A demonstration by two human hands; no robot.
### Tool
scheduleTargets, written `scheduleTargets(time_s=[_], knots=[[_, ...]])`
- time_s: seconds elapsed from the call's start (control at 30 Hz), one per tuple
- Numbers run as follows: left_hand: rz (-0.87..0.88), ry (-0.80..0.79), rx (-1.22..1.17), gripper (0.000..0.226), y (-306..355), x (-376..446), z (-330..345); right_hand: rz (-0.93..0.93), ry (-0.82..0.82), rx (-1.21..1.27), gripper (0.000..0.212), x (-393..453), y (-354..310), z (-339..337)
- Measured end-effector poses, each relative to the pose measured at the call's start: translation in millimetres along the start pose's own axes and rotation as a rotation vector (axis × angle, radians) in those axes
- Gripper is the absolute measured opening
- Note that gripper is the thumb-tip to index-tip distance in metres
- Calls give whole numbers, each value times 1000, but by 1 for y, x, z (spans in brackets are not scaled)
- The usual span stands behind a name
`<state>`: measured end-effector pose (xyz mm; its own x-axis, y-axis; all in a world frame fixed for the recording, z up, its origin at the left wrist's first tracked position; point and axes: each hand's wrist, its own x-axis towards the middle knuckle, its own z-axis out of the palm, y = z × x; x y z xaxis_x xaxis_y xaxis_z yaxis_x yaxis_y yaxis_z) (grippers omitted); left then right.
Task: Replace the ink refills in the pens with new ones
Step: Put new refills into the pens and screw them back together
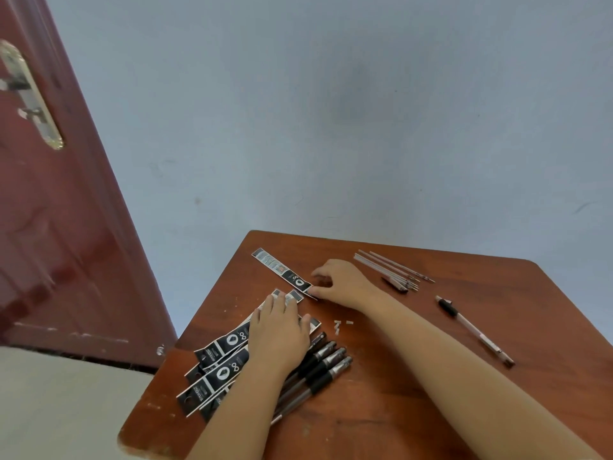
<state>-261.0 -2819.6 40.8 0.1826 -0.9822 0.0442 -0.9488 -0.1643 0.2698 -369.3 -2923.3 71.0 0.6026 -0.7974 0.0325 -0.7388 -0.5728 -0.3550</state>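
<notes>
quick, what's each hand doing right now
Left hand: open, fingers flat, pressing on the pile of refill packets.
Right hand: fingers pinch the end of a single refill packet on the table.

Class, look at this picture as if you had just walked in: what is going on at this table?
A person is sorting pen refills at a wooden table. The left hand rests flat on a pile of black refill packets, beside a row of black pens. The right hand pinches the end of one separate packet. Loose refills and one pen lie to the right.
</notes>
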Motion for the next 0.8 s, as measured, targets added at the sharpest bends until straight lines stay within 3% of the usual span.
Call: scheduleTargets(time_s=[0.2,0.4,0.53,0.67,0.8], knots=[[-13,-13,3,51,-1,1,0,15,-27,-108,32,9,3,-3],[-21,-11,-11,50,0,0,-1,80,-15,-375,27,-11,29,-20],[-31,2,-14,50,1,-3,-1,73,58,-255,34,-12,31,-17],[-38,45,2,49,4,-5,-4,59,20,-159,37,-8,21,-6],[-26,66,10,44,6,-8,-7,73,49,-126,32,-12,13,-1]])
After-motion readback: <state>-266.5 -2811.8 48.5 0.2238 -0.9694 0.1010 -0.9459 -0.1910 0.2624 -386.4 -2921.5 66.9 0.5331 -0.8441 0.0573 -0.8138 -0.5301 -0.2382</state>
